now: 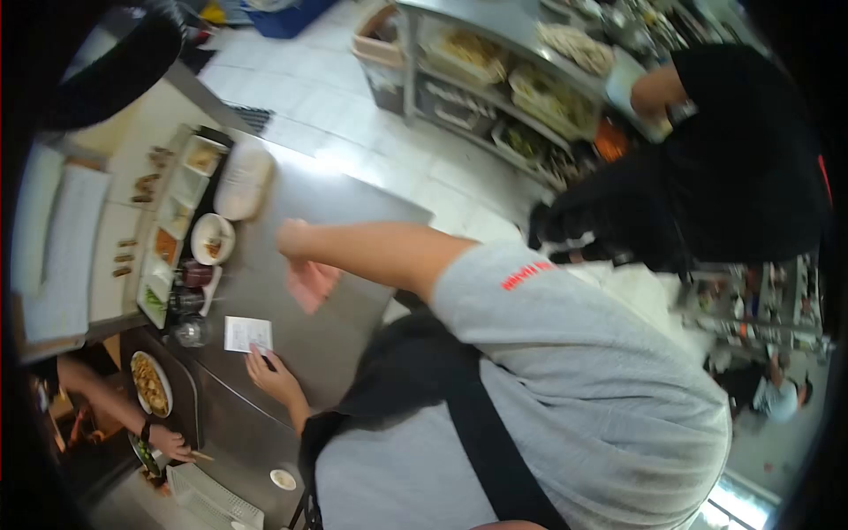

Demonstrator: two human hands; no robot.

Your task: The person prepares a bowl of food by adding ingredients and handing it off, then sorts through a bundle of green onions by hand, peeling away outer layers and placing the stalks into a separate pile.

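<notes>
Cloth [314,284], pink and limp, hangs from my right hand [296,240], grip closed round it; light, soft, best held gathered, I judge; left hand [274,378] rests flat-fingered on a paper slip [246,333].

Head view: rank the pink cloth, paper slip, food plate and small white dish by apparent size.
1. food plate and pink cloth: too alike to separate; the cloth is bunched.
2. paper slip
3. small white dish

Steel counter [344,208] carries a slip [247,334], a bowl [213,238] w/ food, a glass [190,331], a small dish [283,479] nr the edge & a row of tubs [181,208].
</notes>
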